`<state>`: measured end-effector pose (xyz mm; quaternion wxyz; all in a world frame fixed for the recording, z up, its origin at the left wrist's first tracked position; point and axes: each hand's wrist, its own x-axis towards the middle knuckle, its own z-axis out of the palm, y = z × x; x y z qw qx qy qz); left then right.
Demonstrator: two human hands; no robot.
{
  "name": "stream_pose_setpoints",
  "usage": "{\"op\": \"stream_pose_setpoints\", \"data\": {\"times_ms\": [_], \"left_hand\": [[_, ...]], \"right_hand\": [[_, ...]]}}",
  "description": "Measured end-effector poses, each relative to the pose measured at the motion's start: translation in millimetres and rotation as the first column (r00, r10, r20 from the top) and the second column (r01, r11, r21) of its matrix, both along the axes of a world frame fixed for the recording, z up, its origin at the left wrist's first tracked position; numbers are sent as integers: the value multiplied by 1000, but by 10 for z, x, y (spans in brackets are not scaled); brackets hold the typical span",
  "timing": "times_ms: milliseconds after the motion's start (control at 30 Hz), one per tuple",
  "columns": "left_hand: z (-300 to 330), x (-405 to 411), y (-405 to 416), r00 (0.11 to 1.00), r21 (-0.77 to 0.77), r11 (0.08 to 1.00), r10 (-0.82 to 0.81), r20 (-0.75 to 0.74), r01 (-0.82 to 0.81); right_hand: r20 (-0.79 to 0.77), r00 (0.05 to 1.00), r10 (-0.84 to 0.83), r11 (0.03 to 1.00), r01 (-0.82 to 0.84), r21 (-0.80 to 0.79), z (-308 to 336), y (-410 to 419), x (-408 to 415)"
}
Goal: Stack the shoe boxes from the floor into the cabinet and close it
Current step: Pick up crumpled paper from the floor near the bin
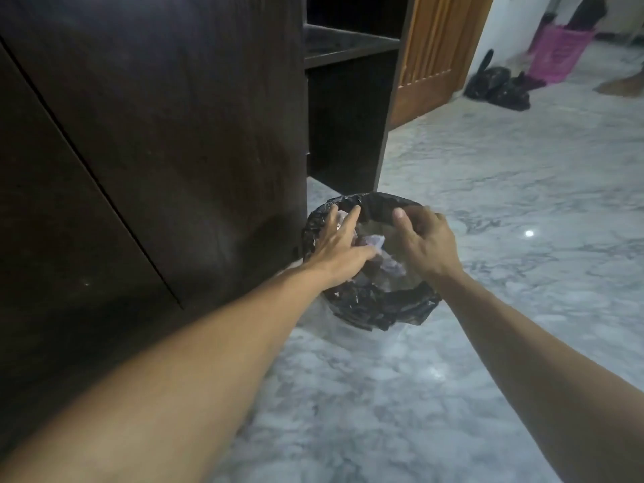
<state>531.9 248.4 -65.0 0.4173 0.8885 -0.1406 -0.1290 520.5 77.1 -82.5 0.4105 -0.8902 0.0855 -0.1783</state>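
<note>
Two hands over the lined bin [369,308]: left hand [339,244] fingers spread, right hand [427,240] fingers loosely curled, empty.

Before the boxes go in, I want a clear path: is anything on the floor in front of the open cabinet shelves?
Yes. A bin lined with a black bag stands just before the open shelves. Both hands, left and right, reach over its rim. No shoe boxes show.

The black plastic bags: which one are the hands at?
The black bag lining the bin beside the dark cabinet, under both hands. The other black bags lie tied on the floor, far off by the pink basket.
</note>
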Motion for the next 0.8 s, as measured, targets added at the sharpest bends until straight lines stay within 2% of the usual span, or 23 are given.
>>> {"op": "stream_pose_setpoints", "data": {"times_ms": [100, 200, 300, 367, 467, 633, 800], "left_hand": [[-4, 15, -4, 1000, -16, 1000, -16, 11, 16], [-15, -5, 59, 997, 138, 990, -3, 79, -8], [-62, -96, 109, 982, 311, 949, -99, 161, 45], [-96, -143, 158, 960, 437, 895, -190, 207, 83], [-113, -165, 329, 962, 591, 801, -225, 155, 92], [-75, -192, 624, 981, 690, 723, -158, 111, 39], [118, -244, 824, 981, 744, 665, -95, 167, -62]], "right_hand": [[57, 989, -134, 990, 137, -44, 30, -80, -96], [-4, 986, -168, 977, 166, -136, 17, -164, -222], [-171, 975, -142, 978, 111, -175, -64, -203, -332], [-213, 971, -113, 975, 66, -213, -98, -208, -394], [-247, 968, -47, 976, -8, -217, -84, -198, -463], [-293, 953, 81, 972, -140, -187, -65, -72, -534], [-319, 923, 216, 948, -277, -157, 24, 146, -602]]}}
